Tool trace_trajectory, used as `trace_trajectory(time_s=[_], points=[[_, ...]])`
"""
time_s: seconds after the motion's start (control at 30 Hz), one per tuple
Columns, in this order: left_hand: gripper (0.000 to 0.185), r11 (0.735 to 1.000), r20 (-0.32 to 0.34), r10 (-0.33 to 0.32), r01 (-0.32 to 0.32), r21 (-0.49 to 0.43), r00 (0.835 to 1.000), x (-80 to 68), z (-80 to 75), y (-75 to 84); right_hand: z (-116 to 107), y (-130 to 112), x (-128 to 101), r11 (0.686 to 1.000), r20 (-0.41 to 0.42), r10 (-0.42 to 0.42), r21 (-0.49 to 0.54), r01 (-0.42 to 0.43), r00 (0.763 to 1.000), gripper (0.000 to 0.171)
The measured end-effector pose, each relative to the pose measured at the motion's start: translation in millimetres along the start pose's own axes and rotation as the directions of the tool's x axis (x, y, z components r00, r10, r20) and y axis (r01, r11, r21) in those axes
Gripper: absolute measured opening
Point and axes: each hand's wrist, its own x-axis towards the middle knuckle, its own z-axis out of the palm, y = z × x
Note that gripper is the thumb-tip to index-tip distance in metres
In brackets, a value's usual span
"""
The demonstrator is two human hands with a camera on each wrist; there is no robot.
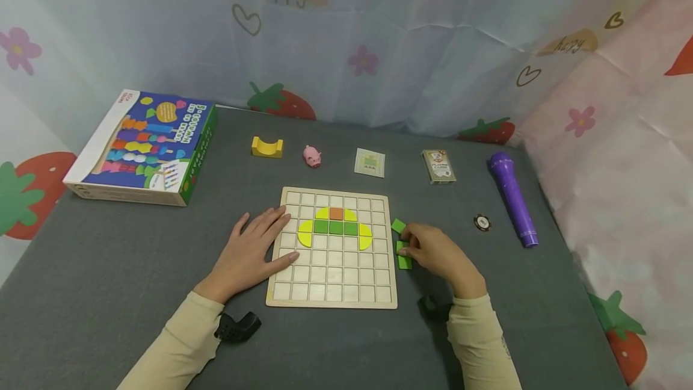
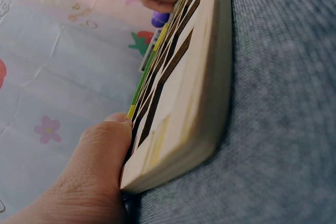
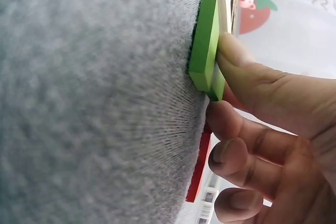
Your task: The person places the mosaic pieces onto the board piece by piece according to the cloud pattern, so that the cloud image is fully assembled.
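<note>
A green square tile [image 3: 217, 86] is pinched in the right hand [image 1: 440, 254], just right of the gridded wooden board [image 1: 335, 291] — two more green tiles [image 1: 398, 225] lie near. The left hand [image 1: 251, 245], fingers spread, rests on the board's left edge; beyond the far edge a pink pig figurine [image 1: 311, 156] sits on the table [image 1: 97, 257].

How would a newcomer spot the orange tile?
Find the pale wooden grid board on the gray table. On its far half, the orange tile sits between two yellow pieces, directly beyond the middle of three green tiles. It alone is orange; its neighbours are yellow or green.
</note>
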Motion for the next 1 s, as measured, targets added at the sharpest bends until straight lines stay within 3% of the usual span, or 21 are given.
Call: trace_trajectory(time_s=[0.3,0.43,0.73,1.0], points=[[0.083,1.0,0.0,-0.003,0.003,0.004,1.0,1.5,-1.3,-0.4,-1.2,-0.6,-0.8,0.995,-0.07,0.017,-0.097,-0.023,0.997,0.019],[0.083,1.0,0.002,-0.003,0.003,0.004,1.0,1.3,-1.0,0.0,-1.8,-2.1,-3.9,0.99,-0.058,0.026,-0.135,-0.033,0.998,0.023],[0.083,1.0,-0.001,-0.001,0.001,0.003,1.0,0.0,1.0,0.2,-2.3,-8.0,-6.3,0.987,-0.074,-0.014,-0.162,0.002,0.997,0.023],[0.083,1.0,0.002,-0.005,0.005,0.004,1.0,0.6,-0.5,0.7,-3.4,-30.7,1.1,0.985,-0.102,-0.099,-0.154,0.082,0.99,0.027]])
